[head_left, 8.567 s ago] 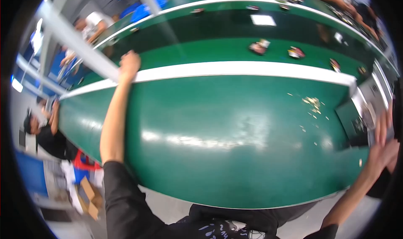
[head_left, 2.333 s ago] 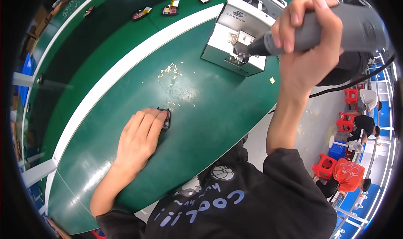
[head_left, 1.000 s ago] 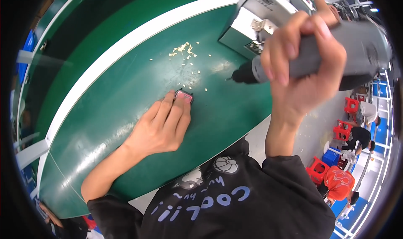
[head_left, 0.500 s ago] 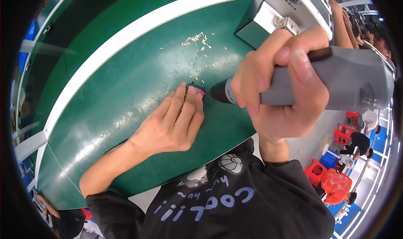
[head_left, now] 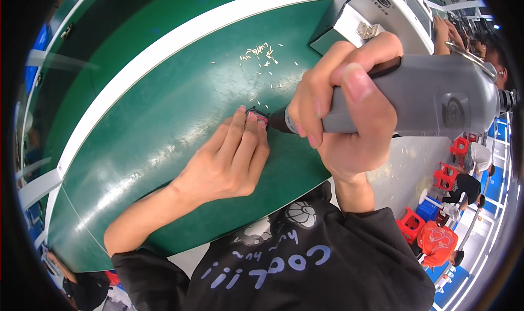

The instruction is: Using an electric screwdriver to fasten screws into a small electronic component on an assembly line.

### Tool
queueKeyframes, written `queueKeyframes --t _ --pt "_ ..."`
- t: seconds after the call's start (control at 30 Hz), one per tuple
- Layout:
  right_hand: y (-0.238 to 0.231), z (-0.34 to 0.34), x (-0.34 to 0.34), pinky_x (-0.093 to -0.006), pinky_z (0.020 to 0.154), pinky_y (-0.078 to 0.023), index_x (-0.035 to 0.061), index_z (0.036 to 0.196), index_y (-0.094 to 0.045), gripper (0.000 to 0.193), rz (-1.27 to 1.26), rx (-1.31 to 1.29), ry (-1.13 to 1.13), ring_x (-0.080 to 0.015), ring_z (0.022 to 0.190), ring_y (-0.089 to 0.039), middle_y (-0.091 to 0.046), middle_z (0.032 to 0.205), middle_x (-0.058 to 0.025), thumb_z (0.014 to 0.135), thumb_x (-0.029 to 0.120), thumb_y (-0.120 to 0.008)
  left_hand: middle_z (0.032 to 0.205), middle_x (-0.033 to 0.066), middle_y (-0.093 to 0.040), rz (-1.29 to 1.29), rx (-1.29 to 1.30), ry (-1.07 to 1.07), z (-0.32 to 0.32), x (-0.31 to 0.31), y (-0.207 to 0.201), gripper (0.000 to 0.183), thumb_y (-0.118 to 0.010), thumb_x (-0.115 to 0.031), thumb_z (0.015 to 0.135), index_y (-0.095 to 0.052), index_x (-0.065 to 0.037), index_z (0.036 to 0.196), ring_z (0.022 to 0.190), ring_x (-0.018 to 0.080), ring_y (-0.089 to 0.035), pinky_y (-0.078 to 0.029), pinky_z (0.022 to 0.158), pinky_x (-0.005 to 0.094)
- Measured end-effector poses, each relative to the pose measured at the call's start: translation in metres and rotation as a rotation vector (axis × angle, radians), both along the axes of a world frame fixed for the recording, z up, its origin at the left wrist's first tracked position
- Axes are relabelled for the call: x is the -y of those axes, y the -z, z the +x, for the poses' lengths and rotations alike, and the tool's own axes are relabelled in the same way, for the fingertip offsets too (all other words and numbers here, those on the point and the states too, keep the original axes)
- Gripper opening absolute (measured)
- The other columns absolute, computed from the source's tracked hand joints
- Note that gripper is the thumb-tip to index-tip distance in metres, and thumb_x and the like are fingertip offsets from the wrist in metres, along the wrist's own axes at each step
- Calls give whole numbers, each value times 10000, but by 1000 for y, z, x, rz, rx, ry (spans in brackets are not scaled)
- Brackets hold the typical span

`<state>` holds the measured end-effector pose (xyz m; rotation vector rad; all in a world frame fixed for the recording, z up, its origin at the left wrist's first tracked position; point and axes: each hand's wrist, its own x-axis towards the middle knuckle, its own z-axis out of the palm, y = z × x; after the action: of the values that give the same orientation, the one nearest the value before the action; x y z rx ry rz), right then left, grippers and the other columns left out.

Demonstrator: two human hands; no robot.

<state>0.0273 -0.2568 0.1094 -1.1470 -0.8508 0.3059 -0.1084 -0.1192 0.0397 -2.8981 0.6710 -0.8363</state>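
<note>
My left hand (head_left: 229,158) is closed, its fingertips pressed together on a small red and black part (head_left: 262,118) that lies on the green tabletop (head_left: 164,131). Those fingers hide much of the part. My right hand (head_left: 349,109) wraps round a thick grey electric screwdriver (head_left: 420,101), held lying roughly level. The tool's black nose points left and meets the right edge of the part. Whether the bit sits in a screw cannot be made out.
Several tiny pale slivers (head_left: 262,51) are scattered farther up the table. A grey and white metal box (head_left: 363,19) stands at the far right, and a white rail (head_left: 180,27) curves along the far edge. Other people sit by red stools (head_left: 446,174) at right.
The screwdriver and my right hand have moved left, bringing the nose closer against the part. My left hand has shifted only slightly and still holds the part.
</note>
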Motion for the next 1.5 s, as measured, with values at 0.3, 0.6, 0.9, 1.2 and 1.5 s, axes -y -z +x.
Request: queueKeyframes --t 0.3,0.6,0.9,1.2,1.5 --pt "2 -11 -3 -322 420 -389 91 969 -341 196 -70 102 22 -148 422 -411 -479 661 -102 1028 130 -525 955 203 -690 -76 -111 -43 1 -2 -13 226 -665 -67 755 -691 78 926 967 352 -706 -578 811 369" --pt "-15 -20 19 -310 531 -485 13 944 -486 201 -2 23 24 -166 547 -574 -610 708 -126 932 57 -682 982 191 -678 -40 -191 49 16 -11 -35 245 -656 -99 766 -688 52 956 982 332 -695 -574 811 353" --pt "-46 12 42 -316 356 -404 43 956 -384 239 199 -47 175 -167 367 -422 -525 678 -134 956 182 -579 1183 109 -642 -438 -122 -187 170 -140 -40 286 -605 -52 957 -619 -36 1242 995 309 -689 -574 851 406" --pt "-44 33 66 -293 331 -380 36 965 -356 245 338 -74 302 -159 357 -394 -508 704 -136 958 172 -560 1420 121 -507 -66 22 -1104 123 -349 28 590 -647 -394 975 -454 -126 1465 1365 305 -466 -387 1069 601" --pt "-42 50 92 -217 310 -347 38 955 -357 222 330 86 454 -117 344 -372 -467 740 -97 1017 183 -513 1363 76 -575 -383 -28 -1191 88 -485 60 560 -645 -418 985 -479 -166 1457 1317 311 -511 -449 994 606"
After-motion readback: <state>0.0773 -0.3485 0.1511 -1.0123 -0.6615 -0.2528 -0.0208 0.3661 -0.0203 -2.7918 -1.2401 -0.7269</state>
